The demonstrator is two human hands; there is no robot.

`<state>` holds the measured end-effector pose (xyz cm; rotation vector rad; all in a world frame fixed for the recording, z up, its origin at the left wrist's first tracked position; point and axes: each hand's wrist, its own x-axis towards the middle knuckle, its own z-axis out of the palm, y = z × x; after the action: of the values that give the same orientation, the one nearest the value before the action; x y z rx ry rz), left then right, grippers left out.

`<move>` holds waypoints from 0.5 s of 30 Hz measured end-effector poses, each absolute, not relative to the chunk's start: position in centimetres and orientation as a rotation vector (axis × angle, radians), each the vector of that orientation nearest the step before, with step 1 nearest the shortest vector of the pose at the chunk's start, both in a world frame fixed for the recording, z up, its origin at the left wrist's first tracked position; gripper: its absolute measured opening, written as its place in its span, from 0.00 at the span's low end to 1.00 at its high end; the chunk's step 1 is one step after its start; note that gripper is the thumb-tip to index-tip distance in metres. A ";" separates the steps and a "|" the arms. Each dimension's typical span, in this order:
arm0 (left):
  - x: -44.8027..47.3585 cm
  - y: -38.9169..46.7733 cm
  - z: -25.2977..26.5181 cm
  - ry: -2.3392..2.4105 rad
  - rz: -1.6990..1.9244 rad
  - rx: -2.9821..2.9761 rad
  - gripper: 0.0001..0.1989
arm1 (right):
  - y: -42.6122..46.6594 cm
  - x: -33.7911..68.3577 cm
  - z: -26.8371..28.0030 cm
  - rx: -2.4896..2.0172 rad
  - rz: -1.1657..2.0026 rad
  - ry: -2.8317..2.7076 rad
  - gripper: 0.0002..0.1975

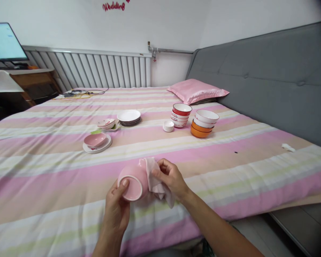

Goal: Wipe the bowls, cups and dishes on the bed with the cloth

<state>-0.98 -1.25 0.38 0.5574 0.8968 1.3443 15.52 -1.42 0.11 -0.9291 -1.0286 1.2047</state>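
Observation:
A pink bowl is held above the bed with its white-ringed base turned toward me. My left hand grips it from the left, the thumb pressed on the base. In my right hand is a thin white cloth, pinched between thumb and fingers and laid against the bowl's right side. The cloth's lower end hangs loose. The inside of the bowl faces away and is hidden.
On the striped bedspread stand another pink bowl on plates, a plate stack, small white dishes, red-rimmed bowls and white and orange bowls. A pink pillow lies by the grey headboard.

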 end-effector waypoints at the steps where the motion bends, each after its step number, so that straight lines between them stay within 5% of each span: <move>1: -1.0 -1.3 0.4 0.899 1.346 0.560 0.13 | -1.4 15.7 0.1 -0.958 1.133 -1.094 0.13; 10: -1.3 -1.0 0.5 0.924 1.404 0.521 0.16 | -0.3 19.5 0.5 -1.336 0.474 -1.349 0.11; 15: -1.3 -0.9 0.5 0.924 1.413 0.534 0.14 | 0.8 24.0 1.1 -1.361 0.206 -0.814 0.11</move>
<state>-1.34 -0.88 0.47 0.5335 0.9236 1.4129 23.98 0.82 1.07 -1.3614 -0.8136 0.2057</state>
